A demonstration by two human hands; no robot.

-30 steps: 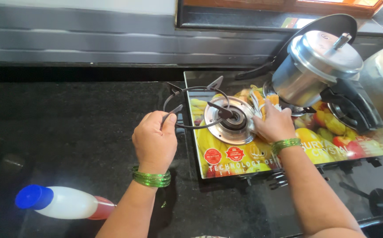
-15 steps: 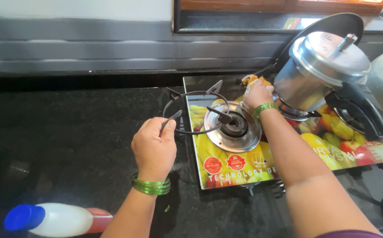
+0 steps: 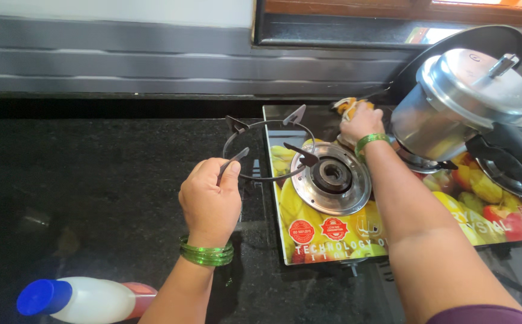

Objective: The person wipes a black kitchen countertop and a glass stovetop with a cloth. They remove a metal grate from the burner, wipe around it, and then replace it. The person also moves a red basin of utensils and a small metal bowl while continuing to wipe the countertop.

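The left hand [image 3: 210, 201] is closed around one prong of a black round metal pan support [image 3: 265, 149] and holds it lifted, half over the black stone counter [image 3: 93, 180] and half over the left edge of the glass-topped gas stove with a fruit print [image 3: 333, 231]. The ring is tilted, its near-left side in the hand and its far side higher; its prongs point inward to the centre. The bare round steel burner [image 3: 332, 177] lies just to the right of it.

The right hand [image 3: 362, 123] is closed on a yellow cloth [image 3: 348, 107] and presses it on the back part of the stove top, just beside a tilted aluminium pressure cooker [image 3: 462, 111]. A white plastic bottle with a blue cap [image 3: 78, 299] lies on its side on the counter, its cap pointing left.
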